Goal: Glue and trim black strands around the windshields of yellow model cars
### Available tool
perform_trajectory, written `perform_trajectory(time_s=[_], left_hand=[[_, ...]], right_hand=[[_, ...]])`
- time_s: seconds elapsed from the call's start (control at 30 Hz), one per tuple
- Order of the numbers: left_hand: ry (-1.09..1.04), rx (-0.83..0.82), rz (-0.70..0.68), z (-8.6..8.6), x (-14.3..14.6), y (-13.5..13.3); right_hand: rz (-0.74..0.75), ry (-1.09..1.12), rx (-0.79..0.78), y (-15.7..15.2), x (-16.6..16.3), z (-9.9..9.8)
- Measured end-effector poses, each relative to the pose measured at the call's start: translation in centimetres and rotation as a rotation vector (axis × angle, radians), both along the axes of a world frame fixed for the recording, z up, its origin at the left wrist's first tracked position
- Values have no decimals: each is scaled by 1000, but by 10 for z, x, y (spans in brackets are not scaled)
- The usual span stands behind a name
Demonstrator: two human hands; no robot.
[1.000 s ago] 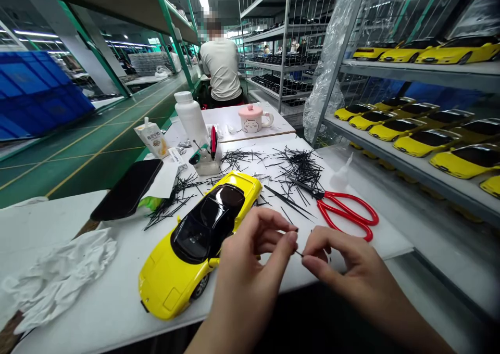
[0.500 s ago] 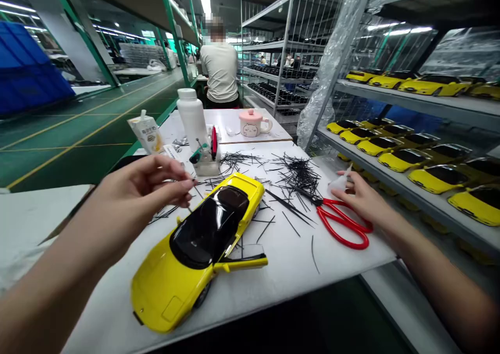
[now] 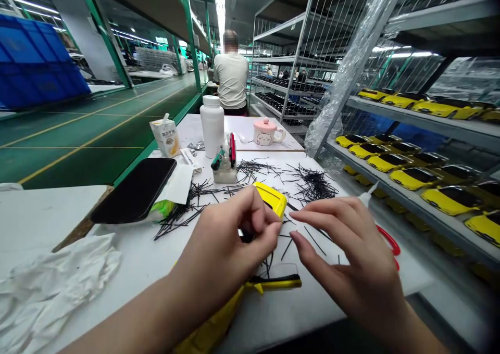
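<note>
A: What is the left hand doing?

B: Its fingers are curled in, thumb and fingertips pressed together over the yellow model car. Whether a black strip sits in that pinch cannot be told; the hand covers most of the car.

A: And the right hand?

B: It hovers just beside the left, fingers loosely spread and pointing toward it. A small glue bottle pokes out behind its knuckles; the grip on it is hidden.

A: Where does the car lie?

B: On the white table, straight ahead of the person, its open door jutting out below the hands.

A: What surrounds it?

B: Thin black strips litter the table beyond the hands. Red scissors peek out right of the right hand. To the left lie a black phone and crumpled white plastic. Further back stand a white bottle and a pink mug. Shelves on the right carry more yellow cars, and a person stands with back turned.
</note>
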State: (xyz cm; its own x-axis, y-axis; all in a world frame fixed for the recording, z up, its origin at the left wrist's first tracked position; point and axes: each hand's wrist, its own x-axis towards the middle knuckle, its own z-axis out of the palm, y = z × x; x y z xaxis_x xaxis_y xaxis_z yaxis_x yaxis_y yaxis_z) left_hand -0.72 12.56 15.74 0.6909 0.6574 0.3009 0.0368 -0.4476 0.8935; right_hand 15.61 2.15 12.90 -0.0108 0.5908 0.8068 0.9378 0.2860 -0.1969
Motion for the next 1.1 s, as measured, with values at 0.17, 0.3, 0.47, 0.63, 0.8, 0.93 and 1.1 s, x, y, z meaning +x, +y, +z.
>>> perform_trajectory(time_s=[0.17,0.3,0.47,0.63,0.8,0.93,1.1], left_hand=[[-2,-24,48,-8,-5,-5],[11,-14,59,-12,-5,-1],[42,-164,48,-12,-5,5],[103,-273,27,-10,-3,5],[104,-309,63,-9,-5,18],[24,-322,149,-3,-12,38],[-70,-431,128,-2,-13,46]], right_hand=[[8,-46,3,8,-11,4],[-11,-114,7,14,-12,4],[-42,-228,24,21,-15,2],[-86,-214,72,21,-13,1],[-88,-46,3,7,25,1],[-70,181,-293,17,70,7],[98,319,-460,104,74,21]])
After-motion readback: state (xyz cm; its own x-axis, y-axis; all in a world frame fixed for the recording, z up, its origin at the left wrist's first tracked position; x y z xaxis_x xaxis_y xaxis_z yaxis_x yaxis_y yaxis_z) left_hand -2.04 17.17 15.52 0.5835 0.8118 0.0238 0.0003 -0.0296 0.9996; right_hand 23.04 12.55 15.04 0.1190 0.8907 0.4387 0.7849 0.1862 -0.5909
